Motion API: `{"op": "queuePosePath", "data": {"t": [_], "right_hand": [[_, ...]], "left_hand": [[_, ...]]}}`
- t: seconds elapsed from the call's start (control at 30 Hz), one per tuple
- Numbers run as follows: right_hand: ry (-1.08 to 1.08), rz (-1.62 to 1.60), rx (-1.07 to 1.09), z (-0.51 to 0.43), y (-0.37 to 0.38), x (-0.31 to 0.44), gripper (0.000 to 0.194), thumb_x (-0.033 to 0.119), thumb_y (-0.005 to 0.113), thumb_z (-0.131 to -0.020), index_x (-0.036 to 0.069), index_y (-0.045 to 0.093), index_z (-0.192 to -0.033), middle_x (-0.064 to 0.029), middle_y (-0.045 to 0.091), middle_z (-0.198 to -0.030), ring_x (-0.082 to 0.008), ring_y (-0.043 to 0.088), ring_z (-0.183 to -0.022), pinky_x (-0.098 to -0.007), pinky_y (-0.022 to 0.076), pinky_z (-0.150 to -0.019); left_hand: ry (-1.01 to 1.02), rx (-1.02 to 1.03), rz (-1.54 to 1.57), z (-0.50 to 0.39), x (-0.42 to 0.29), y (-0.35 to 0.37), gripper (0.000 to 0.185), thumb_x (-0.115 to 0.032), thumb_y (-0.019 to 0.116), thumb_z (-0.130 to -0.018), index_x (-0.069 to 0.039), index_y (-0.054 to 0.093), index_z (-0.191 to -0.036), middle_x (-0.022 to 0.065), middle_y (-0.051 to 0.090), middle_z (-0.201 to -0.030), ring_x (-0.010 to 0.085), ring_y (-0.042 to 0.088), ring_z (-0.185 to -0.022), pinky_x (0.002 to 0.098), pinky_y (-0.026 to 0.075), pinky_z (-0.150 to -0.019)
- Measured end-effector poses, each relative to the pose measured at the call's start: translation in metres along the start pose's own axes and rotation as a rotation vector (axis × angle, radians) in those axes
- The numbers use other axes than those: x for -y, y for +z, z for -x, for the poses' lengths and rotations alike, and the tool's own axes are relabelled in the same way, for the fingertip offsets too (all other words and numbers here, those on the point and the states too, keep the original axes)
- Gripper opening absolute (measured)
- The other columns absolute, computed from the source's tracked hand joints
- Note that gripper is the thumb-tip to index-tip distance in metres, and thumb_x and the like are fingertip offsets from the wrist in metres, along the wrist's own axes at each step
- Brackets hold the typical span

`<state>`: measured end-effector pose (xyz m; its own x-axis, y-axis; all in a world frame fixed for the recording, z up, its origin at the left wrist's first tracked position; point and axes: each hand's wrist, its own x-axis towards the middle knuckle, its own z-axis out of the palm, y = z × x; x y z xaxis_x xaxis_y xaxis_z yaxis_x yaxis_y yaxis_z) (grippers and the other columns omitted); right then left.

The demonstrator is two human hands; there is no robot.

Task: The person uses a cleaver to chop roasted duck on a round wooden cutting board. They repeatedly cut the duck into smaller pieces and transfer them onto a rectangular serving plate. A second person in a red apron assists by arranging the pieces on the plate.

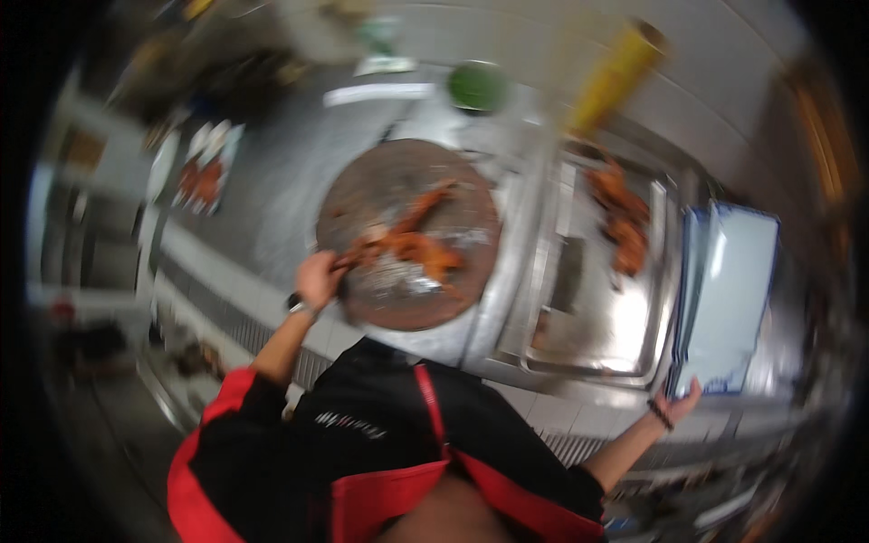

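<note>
My left hand [319, 277] is at the left edge of a round chopping block [407, 170], closed on the thin end of a piece of roasted poultry [424, 251] that lies on the block. Blurred pale and shiny patches show on the wood beside the meat. Far to the right, my right hand [680, 402] is at the near end of a stack of rectangular white plates with blue rims [730, 298]. Its thumb lies over the near edge of the top plate; the other fingers are partly hidden, so its grip is unclear.
Right of the block, a steel tray [536, 332] holds more roasted meat [621, 224]. Behind it stands a yellow roll [618, 78]. A bowl of green stuff [477, 87] sits behind the block. At the left, a plate of sliced meat [204, 176] rests on the steel counter [271, 183].
</note>
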<state>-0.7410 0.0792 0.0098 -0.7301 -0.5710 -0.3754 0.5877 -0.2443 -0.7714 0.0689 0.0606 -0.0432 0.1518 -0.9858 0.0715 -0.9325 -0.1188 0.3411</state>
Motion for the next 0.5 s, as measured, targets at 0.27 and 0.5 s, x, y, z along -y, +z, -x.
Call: {"op": "queuePosePath", "data": {"t": [0.27, 0.5], "right_hand": [[0.31, 0.026, 0.454, 0.207, 0.196, -0.166, 0.069, 0.015, 0.068, -0.085, 0.001, 0.051, -0.151, -0.0169, 0.068, -0.135, -0.0376, 0.069, -0.12, -0.0523, 0.0609, -0.1], [0.703, 0.31, 0.8, 0.386, 0.315, -0.355, 0.061, 0.004, 0.068, -0.086, -0.003, 0.054, -0.145, -0.0176, 0.068, -0.133, -0.0359, 0.068, -0.121, -0.0505, 0.0585, -0.105]], "left_hand": [[0.111, -0.071, 0.184, -0.001, -0.009, -0.034, 0.021, -0.019, 0.083, -0.083, -0.01, 0.069, -0.095, 0.0107, 0.071, -0.097, 0.0365, 0.066, -0.099, 0.0493, 0.048, -0.085], [-0.046, -0.168, 0.339, 0.061, 0.097, -0.039, 0.027, -0.024, 0.079, -0.09, -0.008, 0.072, -0.11, 0.0116, 0.071, -0.108, 0.0344, 0.064, -0.109, 0.0472, 0.047, -0.095]]}}
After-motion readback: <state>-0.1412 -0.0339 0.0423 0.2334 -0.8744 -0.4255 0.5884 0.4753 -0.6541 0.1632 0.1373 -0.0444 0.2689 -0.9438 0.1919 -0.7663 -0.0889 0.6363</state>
